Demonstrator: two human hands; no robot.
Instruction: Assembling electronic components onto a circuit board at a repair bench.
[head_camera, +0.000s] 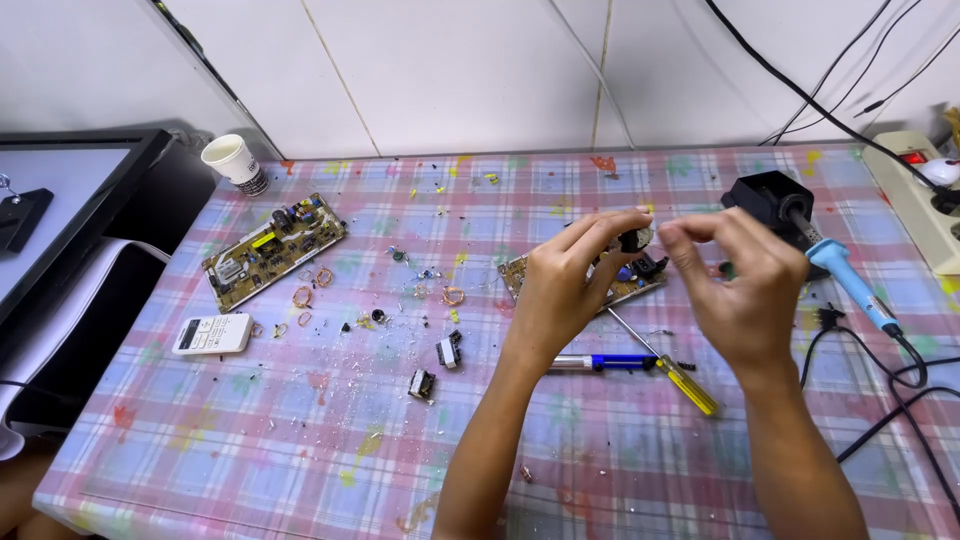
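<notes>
1. A small dark part sits right of the middle of the frame, up in the air between two hands.
2. The left hand pinches the part with its thumb and first finger, closed tight on it.
3. The right hand is just beside it, to the right. Its fingers curl in toward the part, but I cannot tell if they touch it or hold anything.
4. Under the hands lies a brown board. Most of it is hidden by the left hand.
5. Below the board, a screwdriver with a yellow handle lies slanted on the table. A blue and silver tool lies flat next to it, touching it or nearly so.
6. At the right of the frame, a blue soldering iron rests in a black stand. Its black cord loops near the lower right.
7. A white power strip is at the far right edge.
8. Near the middle, two little black and white parts lie among crumbs and small copper rings.
9. At the left, a second board with many pieces lies slanted. A white remote is below it.
10. A paper cup stands in the upper left, by the wall.
11. The table has a pink and blue checked cloth.
</notes>
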